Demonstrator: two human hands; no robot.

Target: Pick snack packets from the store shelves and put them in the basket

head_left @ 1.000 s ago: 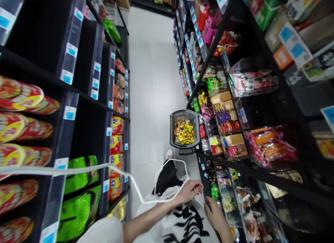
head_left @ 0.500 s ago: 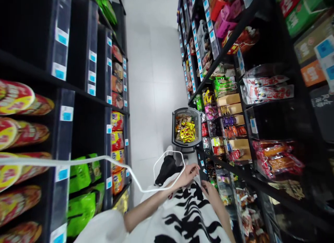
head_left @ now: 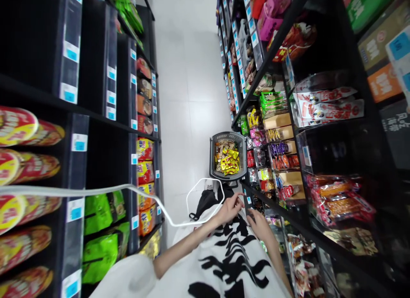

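Note:
Above the white shirt with a black pattern (head_left: pixel 230 251), my left hand (head_left: pixel 231 207) is held out with fingers loosely bent and apart, nothing visible in them. Its fingertips are beside a thin, dark, flat object (head_left: pixel 246 204), seen almost edge-on; contact is unclear. My right hand (head_left: pixel 259 224) has its fingers closed around the lower end of that object, whose kind I cannot make out. Just beyond the hands, a grey shopping basket (head_left: pixel 212 158) stands on the floor by the right shelves, with yellow packets (head_left: pixel 229 162) and brown packets inside.
Left shelves hold red-and-yellow packs (head_left: pixel 19 165), green bags (head_left: pixel 99 214) and several noodle packs (head_left: pixel 145 172). Right shelves carry small snack packets (head_left: pixel 278 148) and red-wrapped packs (head_left: pixel 341 197). A pale aisle floor (head_left: pixel 179 97) runs between. A white looped wire (head_left: pixel 166 210) crosses the view.
My left hand has risen slightly, its fingertips closer to the dark object. My right hand has moved up and right a little; the object now shows more clearly. The view has shifted slightly.

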